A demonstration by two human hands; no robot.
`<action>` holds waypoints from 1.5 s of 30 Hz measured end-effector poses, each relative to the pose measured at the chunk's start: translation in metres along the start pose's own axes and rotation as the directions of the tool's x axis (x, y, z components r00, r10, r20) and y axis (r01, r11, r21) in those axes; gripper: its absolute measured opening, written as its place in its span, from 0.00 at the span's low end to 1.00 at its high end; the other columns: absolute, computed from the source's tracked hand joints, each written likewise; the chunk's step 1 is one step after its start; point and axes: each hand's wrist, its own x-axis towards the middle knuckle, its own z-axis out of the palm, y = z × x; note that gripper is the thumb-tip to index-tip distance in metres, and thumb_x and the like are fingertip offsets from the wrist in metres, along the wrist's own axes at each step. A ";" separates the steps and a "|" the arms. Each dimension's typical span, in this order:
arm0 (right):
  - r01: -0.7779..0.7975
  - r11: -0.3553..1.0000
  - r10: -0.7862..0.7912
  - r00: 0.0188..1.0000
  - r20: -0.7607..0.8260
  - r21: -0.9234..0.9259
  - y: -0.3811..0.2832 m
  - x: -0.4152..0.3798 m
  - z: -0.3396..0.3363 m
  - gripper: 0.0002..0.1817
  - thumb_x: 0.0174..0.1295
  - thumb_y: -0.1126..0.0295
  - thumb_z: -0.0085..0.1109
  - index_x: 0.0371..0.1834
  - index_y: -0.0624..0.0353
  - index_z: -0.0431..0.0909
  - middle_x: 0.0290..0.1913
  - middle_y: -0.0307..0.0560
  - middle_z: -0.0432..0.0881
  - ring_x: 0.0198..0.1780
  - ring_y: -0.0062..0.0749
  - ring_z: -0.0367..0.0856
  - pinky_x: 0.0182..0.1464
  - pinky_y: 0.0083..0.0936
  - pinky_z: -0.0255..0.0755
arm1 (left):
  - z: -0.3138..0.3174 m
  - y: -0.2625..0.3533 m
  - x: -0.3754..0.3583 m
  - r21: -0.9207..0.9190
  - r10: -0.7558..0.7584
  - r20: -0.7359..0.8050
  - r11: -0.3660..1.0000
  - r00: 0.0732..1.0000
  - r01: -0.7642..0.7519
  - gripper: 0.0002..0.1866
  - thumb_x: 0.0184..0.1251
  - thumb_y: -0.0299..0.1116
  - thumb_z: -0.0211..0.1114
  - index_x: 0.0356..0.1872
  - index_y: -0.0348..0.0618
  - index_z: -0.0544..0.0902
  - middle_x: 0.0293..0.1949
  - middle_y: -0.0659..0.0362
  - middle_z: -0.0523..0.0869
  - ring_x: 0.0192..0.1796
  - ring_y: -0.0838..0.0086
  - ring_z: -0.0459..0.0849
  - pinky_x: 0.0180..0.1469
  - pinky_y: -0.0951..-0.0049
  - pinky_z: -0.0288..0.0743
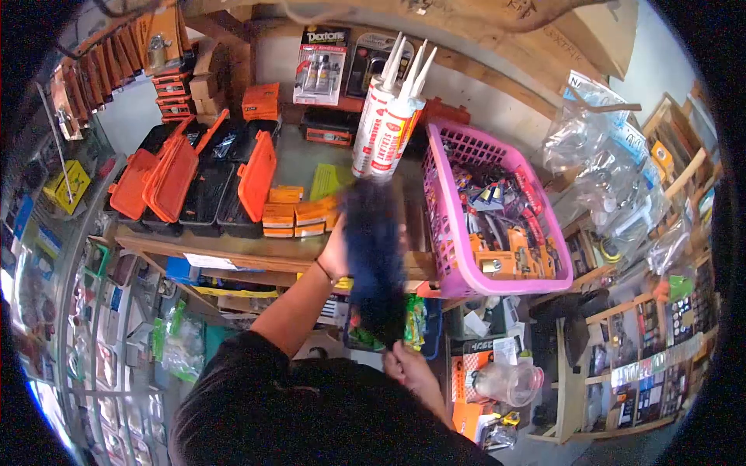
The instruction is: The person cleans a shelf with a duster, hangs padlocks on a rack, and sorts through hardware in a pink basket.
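A dark blue cloth (374, 256), smeared by motion, hangs upright in front of me at the shelf edge. My left hand (336, 250) is closed around its upper part; the cloth hides most of the fingers, with fingertips faintly showing on the far side. Lower down, my right hand (410, 366) pinches the bottom end. Just beyond the cloth, white silicone sealant tubes (395, 133) with long nozzles stand on the wooden shelf (311, 252). Small orange boxes (299, 216) are stacked just left of my left hand.
Open black cases with orange lids (169, 175) line the shelf's left side. At right, a pink basket (466, 256) holds many small packets. A Dextone adhesive pack (319, 68) leans at the back. Below right sits a clear plastic jar (509, 383). Glass shelving (101, 311) stands left.
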 end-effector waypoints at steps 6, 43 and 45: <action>-0.118 0.990 0.115 0.993 0.036 0.084 0.006 -0.010 0.011 0.23 0.63 0.49 0.39 0.18 0.56 0.63 0.13 0.35 0.56 0.12 0.17 0.49 0.13 0.14 0.44 | -0.024 -0.004 0.009 0.132 0.089 0.038 0.987 0.995 -0.093 0.32 0.64 0.59 0.35 0.59 0.45 0.64 0.57 0.55 0.70 0.58 0.63 0.69 0.60 0.58 0.61; -0.091 0.937 0.092 0.996 0.011 0.339 0.009 -0.023 0.058 0.20 0.62 0.49 0.43 0.22 0.53 0.67 0.12 0.35 0.62 0.11 0.17 0.58 0.11 0.13 0.51 | -0.014 0.006 -0.004 0.062 -0.023 -0.021 0.998 1.000 0.024 0.31 0.63 0.58 0.39 0.56 0.45 0.67 0.53 0.51 0.73 0.55 0.58 0.71 0.58 0.57 0.63; -0.076 0.912 0.073 0.997 0.021 0.404 0.006 -0.027 0.048 0.21 0.61 0.49 0.44 0.22 0.53 0.67 0.12 0.35 0.62 0.11 0.17 0.57 0.10 0.14 0.51 | -0.012 0.006 0.001 0.036 -0.002 -0.029 0.999 1.000 0.003 0.31 0.62 0.59 0.38 0.56 0.46 0.67 0.54 0.52 0.72 0.55 0.57 0.71 0.59 0.57 0.61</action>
